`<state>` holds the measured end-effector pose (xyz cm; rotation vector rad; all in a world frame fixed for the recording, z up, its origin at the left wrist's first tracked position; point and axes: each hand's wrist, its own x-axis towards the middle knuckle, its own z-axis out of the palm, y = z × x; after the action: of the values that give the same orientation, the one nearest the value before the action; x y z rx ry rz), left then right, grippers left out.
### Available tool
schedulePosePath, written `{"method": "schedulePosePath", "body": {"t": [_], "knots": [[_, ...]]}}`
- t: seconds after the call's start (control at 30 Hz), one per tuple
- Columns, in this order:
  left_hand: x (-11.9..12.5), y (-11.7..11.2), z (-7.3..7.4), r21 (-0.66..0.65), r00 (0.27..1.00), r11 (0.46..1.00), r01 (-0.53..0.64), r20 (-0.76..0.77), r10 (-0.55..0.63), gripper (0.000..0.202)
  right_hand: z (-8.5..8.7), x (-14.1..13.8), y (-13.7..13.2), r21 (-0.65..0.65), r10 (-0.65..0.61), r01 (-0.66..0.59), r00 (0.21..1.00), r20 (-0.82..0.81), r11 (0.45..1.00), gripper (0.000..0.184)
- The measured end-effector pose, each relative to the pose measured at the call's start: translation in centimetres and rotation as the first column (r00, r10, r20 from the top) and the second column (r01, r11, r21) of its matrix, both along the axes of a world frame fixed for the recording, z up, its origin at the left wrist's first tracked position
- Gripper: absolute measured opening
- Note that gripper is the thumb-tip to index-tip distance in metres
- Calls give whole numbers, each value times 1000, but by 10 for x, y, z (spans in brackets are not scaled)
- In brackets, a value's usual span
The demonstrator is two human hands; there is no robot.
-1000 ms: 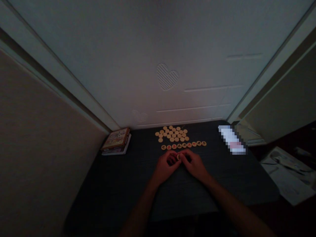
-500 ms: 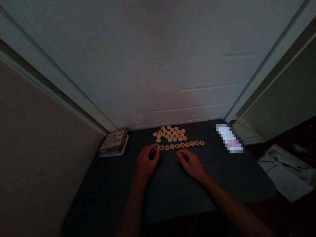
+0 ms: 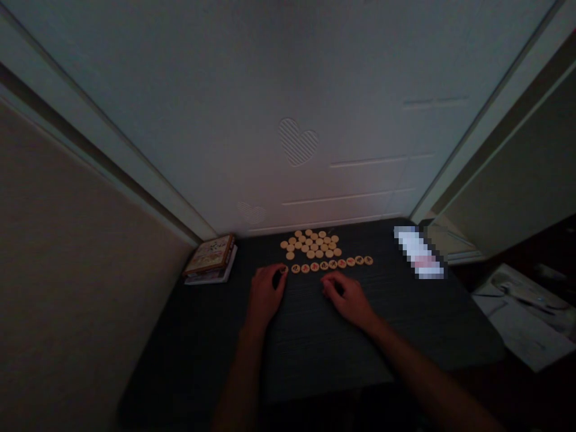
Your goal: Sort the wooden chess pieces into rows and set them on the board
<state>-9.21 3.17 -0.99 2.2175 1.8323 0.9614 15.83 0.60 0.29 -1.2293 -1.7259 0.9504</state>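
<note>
at the left end of the character-marked row [image 3: 333, 264], a xiangqi piece [image 3: 284, 270], likely light, hard and best taken by its rim, is pinched by the left hand [image 3: 265, 294], while whether anything is held in the curled right hand [image 3: 351, 298] cannot be told.

Bare hands [image 3: 264, 294] and bare forearms [image 3: 246, 360]

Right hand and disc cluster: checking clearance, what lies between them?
Head view: the row of marked discs lies between the right hand and disc cluster.

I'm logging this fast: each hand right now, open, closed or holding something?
Left hand: closed on the round piece at the row's left end.
Right hand: loosely closed, nothing visible in it.
</note>
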Motion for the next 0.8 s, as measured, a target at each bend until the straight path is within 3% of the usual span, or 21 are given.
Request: {"method": "schedulePosePath", "body": {"t": [0.3, 0.8], "knots": [[17, -7, 9, -5, 995, 997, 81, -58, -82, 31, 0, 0, 0, 16, 4, -4, 1000, 14, 1000, 18], [13, -6, 5, 2, 994, 998, 70, -88, -69, 25, 0, 0, 0, 4, 2, -2, 1000, 16, 1000, 20]]}}
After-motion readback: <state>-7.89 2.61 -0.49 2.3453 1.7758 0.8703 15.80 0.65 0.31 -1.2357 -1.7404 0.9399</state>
